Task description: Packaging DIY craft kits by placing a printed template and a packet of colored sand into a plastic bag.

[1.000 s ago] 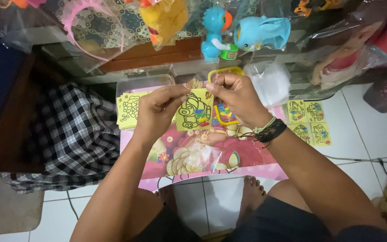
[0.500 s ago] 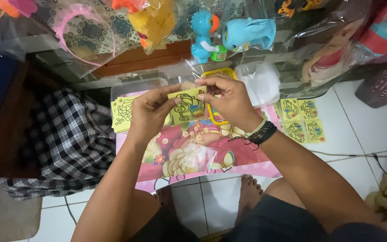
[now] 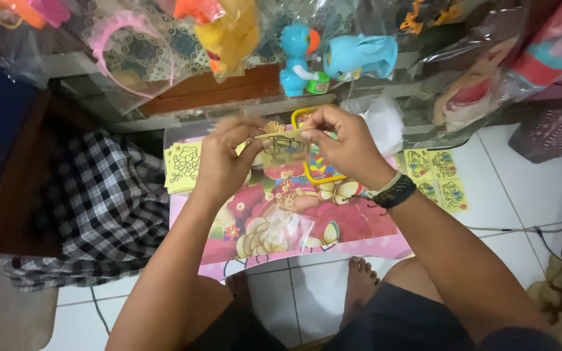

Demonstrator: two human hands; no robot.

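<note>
My left hand (image 3: 222, 159) and my right hand (image 3: 346, 143) both pinch the top edge of a small clear plastic packet (image 3: 285, 151) with a yellow picture card inside. The packet hangs between the hands, above a pink flowered board (image 3: 320, 224) lying on the white tile floor. A yellow-framed toy (image 3: 317, 174) lies on the board, just under my right hand. A dark beaded band sits on my right wrist. My bare feet (image 3: 359, 279) show below the board.
More yellow picture cards lie at the left (image 3: 180, 166) and on the floor at the right (image 3: 440, 179). A checked cloth (image 3: 99, 201) lies left. Bagged toys hang above: blue figures (image 3: 359, 55), a yellow plush (image 3: 229, 32), a pink headband (image 3: 131, 45). A cable (image 3: 554, 227) crosses the floor at the right.
Both hands keep their pinch on the packet's top edge and have lifted it slightly farther from me. The view has shifted a little.
</note>
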